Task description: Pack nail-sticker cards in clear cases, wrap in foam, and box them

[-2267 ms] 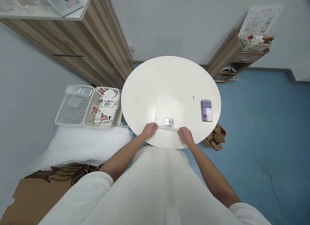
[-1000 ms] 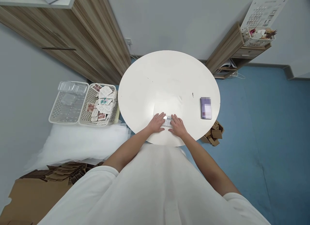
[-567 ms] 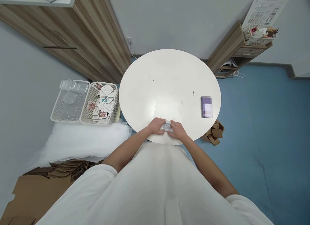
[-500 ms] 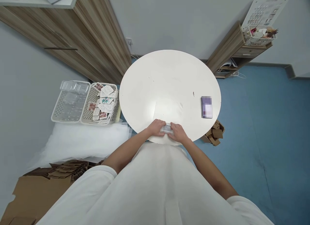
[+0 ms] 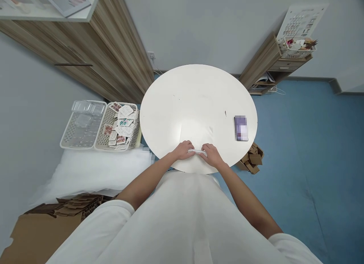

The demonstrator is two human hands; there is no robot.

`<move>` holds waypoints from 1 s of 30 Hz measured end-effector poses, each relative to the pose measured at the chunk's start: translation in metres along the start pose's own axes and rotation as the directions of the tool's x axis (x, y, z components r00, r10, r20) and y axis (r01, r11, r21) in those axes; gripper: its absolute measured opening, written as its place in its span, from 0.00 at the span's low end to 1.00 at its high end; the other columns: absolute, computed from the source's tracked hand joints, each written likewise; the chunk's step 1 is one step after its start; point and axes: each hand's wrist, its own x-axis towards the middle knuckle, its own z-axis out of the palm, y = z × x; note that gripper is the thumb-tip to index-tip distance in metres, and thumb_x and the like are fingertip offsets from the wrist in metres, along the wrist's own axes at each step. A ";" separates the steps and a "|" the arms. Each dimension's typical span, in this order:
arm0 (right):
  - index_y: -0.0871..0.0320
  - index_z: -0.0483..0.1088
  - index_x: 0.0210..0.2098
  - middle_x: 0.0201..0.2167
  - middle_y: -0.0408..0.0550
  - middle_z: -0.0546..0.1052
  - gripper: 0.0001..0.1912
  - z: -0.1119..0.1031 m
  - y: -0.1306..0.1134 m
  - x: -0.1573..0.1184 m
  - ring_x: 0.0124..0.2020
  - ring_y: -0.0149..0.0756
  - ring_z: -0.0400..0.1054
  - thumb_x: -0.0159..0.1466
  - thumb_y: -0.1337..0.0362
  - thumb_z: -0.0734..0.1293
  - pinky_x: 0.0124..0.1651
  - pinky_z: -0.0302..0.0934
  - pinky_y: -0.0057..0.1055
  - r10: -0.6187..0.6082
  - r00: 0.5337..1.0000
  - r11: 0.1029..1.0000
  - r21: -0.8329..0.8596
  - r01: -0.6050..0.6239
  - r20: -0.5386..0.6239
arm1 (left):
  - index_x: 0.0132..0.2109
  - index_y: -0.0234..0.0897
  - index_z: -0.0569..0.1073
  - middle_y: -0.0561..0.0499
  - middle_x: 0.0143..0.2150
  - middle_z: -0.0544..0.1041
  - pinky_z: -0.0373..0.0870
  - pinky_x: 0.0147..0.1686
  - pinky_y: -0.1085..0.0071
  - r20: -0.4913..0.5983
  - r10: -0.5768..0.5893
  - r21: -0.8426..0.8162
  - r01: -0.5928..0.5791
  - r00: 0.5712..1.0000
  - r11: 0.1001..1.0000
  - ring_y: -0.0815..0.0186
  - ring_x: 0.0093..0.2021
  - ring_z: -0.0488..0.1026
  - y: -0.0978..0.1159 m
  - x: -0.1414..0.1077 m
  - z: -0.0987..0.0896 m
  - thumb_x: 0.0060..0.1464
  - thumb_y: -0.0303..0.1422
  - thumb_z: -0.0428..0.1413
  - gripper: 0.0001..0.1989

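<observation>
Between my two hands is a small clear plastic box (image 5: 197,151), seen nearly edge-on as a thin pale strip, near the front edge of the round white table (image 5: 196,89). My left hand (image 5: 183,150) is closed on its left end, thumb towards the middle. The right end is gripped by my right hand (image 5: 212,155) in the same way. Just beyond the hands a thin translucent sheet (image 5: 197,134) lies flat on the tabletop. What the box contains, if anything, cannot be made out.
Left of the table stand a white basket of clear plastic boxes (image 5: 85,122) and another of printed cards (image 5: 125,122). Nearer are white translucent sheets (image 5: 105,169) and folded cardboard (image 5: 48,233). A phone-like object (image 5: 241,128) lies at the table's right; a carton of cardboard pieces (image 5: 251,158) is below.
The clear box has tipped from showing its broad face to a narrow edge. Both hands still hold its ends. The whole view has shifted slightly.
</observation>
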 end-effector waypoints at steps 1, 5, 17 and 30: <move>0.57 0.65 0.36 0.38 0.51 0.70 0.13 -0.003 0.001 0.004 0.41 0.39 0.63 0.61 0.54 0.57 0.42 0.55 0.34 0.021 1.000 1.000 -0.001 -0.021 0.004 | 0.40 0.40 0.71 0.48 0.42 0.70 0.62 0.41 0.66 0.018 -0.024 -0.033 0.025 1.000 0.999 0.61 0.43 0.66 -0.001 0.002 -0.002 0.53 0.44 0.44 0.17; 0.56 0.66 0.36 0.34 0.48 0.71 0.14 -0.011 0.004 0.018 0.35 0.35 0.64 0.63 0.54 0.55 0.37 0.55 0.30 0.086 0.994 0.996 0.032 -0.089 0.073 | 0.44 0.40 0.70 0.47 0.43 0.71 0.62 0.41 0.67 0.096 -0.126 -0.157 0.140 0.987 0.978 0.60 0.43 0.68 -0.003 0.008 -0.012 0.54 0.47 0.41 0.22; 0.54 0.64 0.36 0.34 0.44 0.73 0.09 -0.007 0.016 0.045 0.33 0.33 0.65 0.61 0.58 0.57 0.31 0.54 0.27 0.263 0.948 0.934 0.199 -0.296 0.178 | 0.34 0.37 0.69 0.50 0.33 0.73 0.64 0.31 0.70 0.093 -0.331 -0.284 0.344 0.939 0.895 0.63 0.34 0.69 -0.034 0.017 -0.018 0.51 0.41 0.44 0.14; 0.56 0.68 0.40 0.39 0.49 0.70 0.14 0.007 0.026 0.049 0.41 0.35 0.64 0.63 0.65 0.53 0.40 0.56 0.30 0.280 0.954 0.941 0.166 -0.296 0.110 | 0.35 0.37 0.68 0.51 0.31 0.73 0.65 0.27 0.73 0.066 -0.544 -0.357 0.529 0.836 0.770 0.66 0.32 0.70 -0.051 0.012 -0.010 0.47 0.38 0.51 0.10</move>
